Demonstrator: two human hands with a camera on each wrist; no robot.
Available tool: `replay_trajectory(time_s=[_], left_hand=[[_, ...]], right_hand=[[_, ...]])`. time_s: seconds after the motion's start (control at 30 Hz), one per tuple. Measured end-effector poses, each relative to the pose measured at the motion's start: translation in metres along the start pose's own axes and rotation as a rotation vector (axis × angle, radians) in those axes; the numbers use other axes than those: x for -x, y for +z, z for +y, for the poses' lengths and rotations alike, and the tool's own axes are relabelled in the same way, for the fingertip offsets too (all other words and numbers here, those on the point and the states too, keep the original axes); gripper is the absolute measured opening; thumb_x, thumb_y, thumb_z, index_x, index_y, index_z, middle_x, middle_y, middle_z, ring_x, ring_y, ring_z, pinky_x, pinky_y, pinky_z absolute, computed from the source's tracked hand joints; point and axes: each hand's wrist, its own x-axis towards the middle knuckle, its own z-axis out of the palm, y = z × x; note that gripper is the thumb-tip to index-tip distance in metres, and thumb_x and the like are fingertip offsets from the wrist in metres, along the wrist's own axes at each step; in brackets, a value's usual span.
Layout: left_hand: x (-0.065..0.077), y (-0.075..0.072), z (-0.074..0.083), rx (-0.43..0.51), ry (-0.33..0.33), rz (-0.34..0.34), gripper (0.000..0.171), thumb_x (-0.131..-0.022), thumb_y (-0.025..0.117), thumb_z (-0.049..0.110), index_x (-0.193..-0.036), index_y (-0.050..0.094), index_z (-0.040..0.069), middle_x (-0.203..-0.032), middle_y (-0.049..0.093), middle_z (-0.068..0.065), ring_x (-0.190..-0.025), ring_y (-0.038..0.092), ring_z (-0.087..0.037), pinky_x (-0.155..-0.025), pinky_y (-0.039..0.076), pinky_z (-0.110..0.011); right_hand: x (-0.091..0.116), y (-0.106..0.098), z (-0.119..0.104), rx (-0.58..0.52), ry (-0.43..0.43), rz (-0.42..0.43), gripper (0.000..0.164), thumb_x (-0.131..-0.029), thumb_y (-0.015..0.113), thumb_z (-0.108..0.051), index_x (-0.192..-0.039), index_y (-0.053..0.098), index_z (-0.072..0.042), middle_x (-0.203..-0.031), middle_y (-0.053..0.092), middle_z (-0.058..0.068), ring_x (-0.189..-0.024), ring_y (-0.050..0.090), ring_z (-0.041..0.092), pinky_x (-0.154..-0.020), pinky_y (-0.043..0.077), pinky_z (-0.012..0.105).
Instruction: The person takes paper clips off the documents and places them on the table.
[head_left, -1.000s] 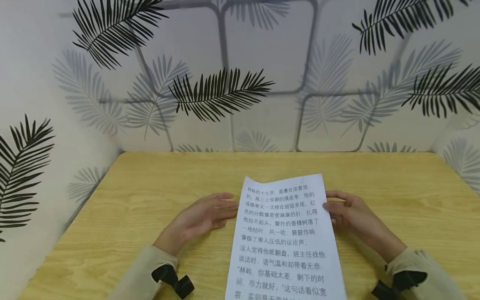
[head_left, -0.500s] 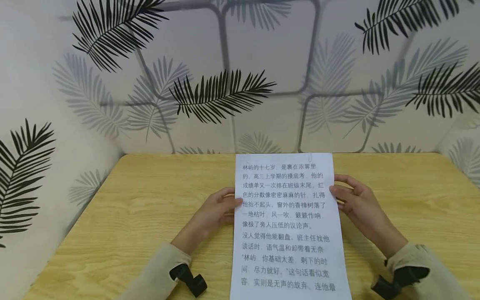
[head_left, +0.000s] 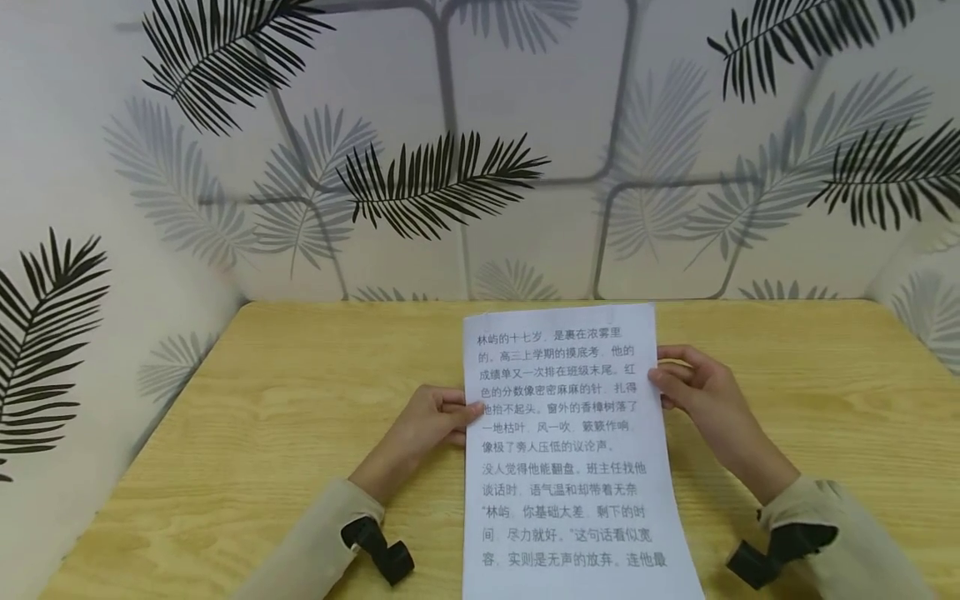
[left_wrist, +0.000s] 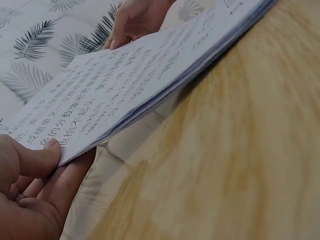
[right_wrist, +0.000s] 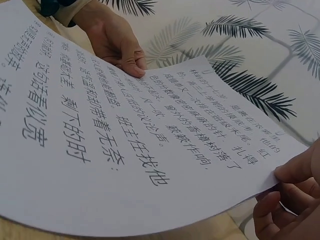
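Note:
A stack of white paper sheets with printed Chinese text is held up in the middle of the head view, its lower end cut off by the frame. My left hand pinches the left edge, thumb on the printed face and fingers behind. At the right edge, my right hand grips a little higher, also with the thumb in front. Several layers show along the side of the stack in the left wrist view. Two small paper clips show at the top edge in the right wrist view, one clip nearer the right hand.
Beneath the sheets lies a light wood-grain table. A pale wall with a leaf pattern stands behind its far edge. Black wrist straps with small mounts sit on both beige sleeves.
My left hand, earlier beside the stack with extended fingers, now pinches its left edge. The sheets' top has risen and straightened, then shifted slightly left. The right hand keeps its grip.

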Motion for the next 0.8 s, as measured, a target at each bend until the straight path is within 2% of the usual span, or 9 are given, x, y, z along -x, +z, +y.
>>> replay_trajectory(time_s=[0.1,0.2,0.33,0.5,0.67,0.8], left_hand=[[-0.001,-0.001,-0.003,-0.001,0.001,0.009,0.026,-0.093,0.061,0.000,-0.115,0.062,-0.014,-0.100,0.070,-0.023,-0.078,0.071,-0.021,-0.070,0.060,-0.031],[-0.003,-0.001,-0.005,-0.013,-0.004,0.027,0.026,-0.094,0.060,0.001,-0.115,0.062,-0.013,-0.099,0.070,-0.022,-0.077,0.071,-0.021,-0.069,0.060,-0.030],[-0.004,0.001,-0.006,-0.017,-0.011,0.047,0.025,-0.093,0.061,0.000,-0.114,0.062,-0.014,-0.098,0.070,-0.023,-0.076,0.071,-0.021,-0.068,0.060,-0.030],[-0.003,0.003,-0.009,-0.022,-0.011,0.031,0.026,-0.093,0.061,0.000,-0.113,0.062,-0.016,-0.098,0.070,-0.024,-0.075,0.071,-0.019,-0.068,0.060,-0.028],[-0.002,0.006,-0.009,0.000,-0.011,0.020,0.026,-0.093,0.062,0.001,-0.113,0.063,-0.014,-0.098,0.070,-0.023,-0.076,0.071,-0.019,-0.068,0.060,-0.028],[-0.001,0.007,-0.008,0.002,-0.001,0.026,0.025,-0.093,0.062,0.001,-0.113,0.063,-0.014,-0.098,0.070,-0.023,-0.078,0.071,-0.021,-0.068,0.060,-0.029]], right_hand=[[0.000,-0.001,0.000,0.064,0.032,0.000,0.026,-0.096,0.061,-0.011,-0.119,0.054,-0.002,-0.094,0.070,-0.010,-0.081,0.063,0.006,-0.068,0.054,0.019],[-0.002,-0.003,-0.001,0.125,0.027,0.009,0.030,-0.097,0.060,-0.013,-0.121,0.052,0.003,-0.094,0.068,-0.012,-0.082,0.062,0.006,-0.068,0.054,0.020],[-0.008,-0.005,-0.006,0.233,-0.069,0.087,0.030,-0.099,0.057,-0.018,-0.118,0.052,0.006,-0.097,0.066,-0.011,-0.085,0.063,0.005,-0.066,0.051,0.020],[-0.025,-0.002,-0.016,0.401,-0.187,0.210,0.027,-0.100,0.055,-0.019,-0.109,0.057,0.006,-0.103,0.063,0.002,-0.087,0.061,0.004,-0.067,0.047,0.014],[-0.040,0.009,-0.028,0.540,-0.234,0.235,0.020,-0.098,0.057,-0.015,-0.103,0.061,0.004,-0.107,0.064,0.016,-0.096,0.062,0.021,-0.074,0.046,0.012],[-0.048,0.020,-0.037,0.619,-0.273,0.228,0.014,-0.096,0.061,-0.011,-0.097,0.064,0.003,-0.098,0.066,0.018,-0.092,0.065,0.032,-0.067,0.043,0.015]])
